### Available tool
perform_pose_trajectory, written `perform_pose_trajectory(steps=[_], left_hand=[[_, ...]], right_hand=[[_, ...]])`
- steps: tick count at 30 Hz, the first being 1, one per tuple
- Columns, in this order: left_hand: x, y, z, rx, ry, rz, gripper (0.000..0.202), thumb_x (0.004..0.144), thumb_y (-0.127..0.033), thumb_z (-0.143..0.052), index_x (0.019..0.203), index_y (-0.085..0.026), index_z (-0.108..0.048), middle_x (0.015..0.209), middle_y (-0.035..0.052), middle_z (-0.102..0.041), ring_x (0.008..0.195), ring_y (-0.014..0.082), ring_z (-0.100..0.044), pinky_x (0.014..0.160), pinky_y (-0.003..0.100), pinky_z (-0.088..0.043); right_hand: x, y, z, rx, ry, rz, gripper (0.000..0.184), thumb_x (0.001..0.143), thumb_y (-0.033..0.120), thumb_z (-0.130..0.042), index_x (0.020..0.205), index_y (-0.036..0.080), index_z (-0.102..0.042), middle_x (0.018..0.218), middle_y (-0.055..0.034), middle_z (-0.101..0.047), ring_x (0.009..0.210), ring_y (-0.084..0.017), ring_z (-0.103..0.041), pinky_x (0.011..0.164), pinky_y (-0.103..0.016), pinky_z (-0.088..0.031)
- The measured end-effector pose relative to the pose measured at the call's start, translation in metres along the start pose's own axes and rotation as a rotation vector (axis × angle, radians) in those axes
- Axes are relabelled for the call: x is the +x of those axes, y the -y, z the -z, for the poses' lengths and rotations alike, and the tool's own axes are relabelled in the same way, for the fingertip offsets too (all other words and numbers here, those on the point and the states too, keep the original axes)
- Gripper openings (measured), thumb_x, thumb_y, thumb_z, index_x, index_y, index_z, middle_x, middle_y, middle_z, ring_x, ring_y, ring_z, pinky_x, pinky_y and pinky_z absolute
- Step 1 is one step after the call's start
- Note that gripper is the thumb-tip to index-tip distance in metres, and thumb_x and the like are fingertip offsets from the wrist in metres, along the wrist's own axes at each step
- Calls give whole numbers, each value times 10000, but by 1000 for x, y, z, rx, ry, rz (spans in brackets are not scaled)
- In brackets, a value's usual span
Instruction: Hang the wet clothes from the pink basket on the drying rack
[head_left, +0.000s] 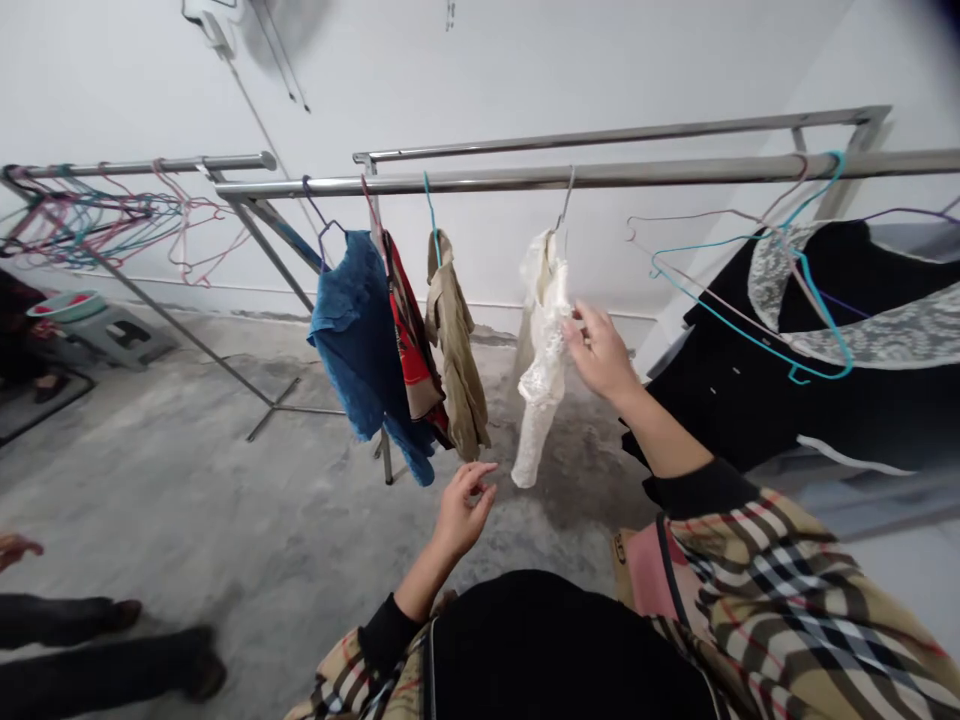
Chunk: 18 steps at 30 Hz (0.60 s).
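no legible text anywhere

You are facing a long rail point(525, 178) running left to right, with a second rail point(600, 133) sitting behind and above it. Four garments are hanging in a row on the front rail: a lace top point(541, 350) furthest right, a shirt point(454, 350) to its left, then a patterned piece point(409, 340), then a knitted top point(360, 330). Your right hand point(600, 352) is touching the lace top's right edge; your left hand point(463, 510) is hovering below, just left of its hem. Empty hangers point(750, 300) are hanging further right, in front of a dark garment point(750, 400). Another rack point(142, 165) loaded with hangers is standing at far left, a stool point(112, 335) beneath it. Someone's legs point(105, 650) are lying at lower left.
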<state>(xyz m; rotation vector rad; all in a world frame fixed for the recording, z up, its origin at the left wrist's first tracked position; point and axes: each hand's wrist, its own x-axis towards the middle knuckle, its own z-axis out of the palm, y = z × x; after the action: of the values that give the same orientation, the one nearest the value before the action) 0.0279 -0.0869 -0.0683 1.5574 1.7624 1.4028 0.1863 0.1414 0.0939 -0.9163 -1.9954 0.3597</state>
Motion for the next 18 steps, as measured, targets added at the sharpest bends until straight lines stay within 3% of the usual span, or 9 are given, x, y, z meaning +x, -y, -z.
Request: perform_pose_trajectory(steps=[4,7,12,15,18], left_hand=[[7,8,-1,13,4,-4,265,870,-301,-566,1101,-216,-663,1034,96,-644,684,133,-616,685,299,-555],[18,12,-10,24,56,-2,273,866,-344,-581,1093,-217,-665,988,77,-669,658,132,-612,677,295,-549],[33,13,-48,6,268,30,305,848,-402,-604,1059,-194,-672,963,88,-710,737,168,-652,711,310,-551],[34,11,-84,8,430,67,331,839,-429,-603,1040,-179,-685,973,103,-718,774,179,-667,743,315,-551],[30,6,-127,-4,587,112,346,826,-447,-609,1020,-175,-697,964,104,-723,789,185,-678,753,315,-554]], right_hand=[[-59,-25,29,32,-7,-15,477,917,413,-468,1356,228,-486,1206,-130,-563,912,-216,-595,713,-343,-542],[-115,-61,41,27,13,-162,395,909,346,-476,1267,206,-568,1165,-120,-591,890,-191,-609,713,-315,-535],[-248,-129,44,-144,194,-749,322,879,240,-498,1152,169,-654,1129,-109,-651,928,-176,-627,842,-299,-500],[-334,-153,52,-213,224,-1060,287,850,183,-520,1076,140,-691,1068,-116,-690,985,-200,-624,888,-296,-468],[-400,-171,67,-247,223,-1292,248,835,163,-537,1006,107,-708,1006,-128,-703,998,-220,-625,889,-296,-455]])
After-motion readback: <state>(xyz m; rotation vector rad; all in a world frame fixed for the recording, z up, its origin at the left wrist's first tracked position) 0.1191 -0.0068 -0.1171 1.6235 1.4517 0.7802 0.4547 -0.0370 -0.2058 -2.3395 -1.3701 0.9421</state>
